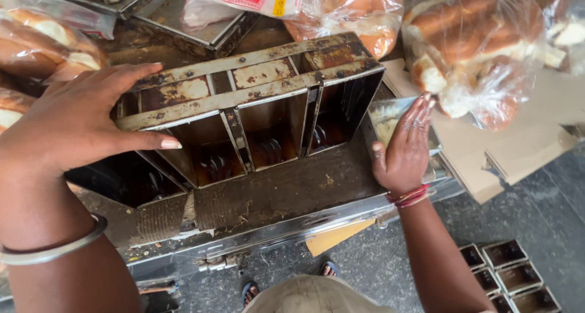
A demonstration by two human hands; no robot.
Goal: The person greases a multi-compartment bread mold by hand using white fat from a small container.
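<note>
Bagged bread loaves [475, 45] at the table's back, flattened cardboard [512, 148] beside them, empty tins [509, 276] on the floor.

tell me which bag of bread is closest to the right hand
The clear bag of long bread loaves at the upper right, just beyond the right hand. The other bread bags lie farther off, at top centre and far left.

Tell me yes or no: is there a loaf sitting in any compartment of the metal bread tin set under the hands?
No, the visible compartments of the tin set are bare dark metal; the loaves lie bagged behind it.
</note>
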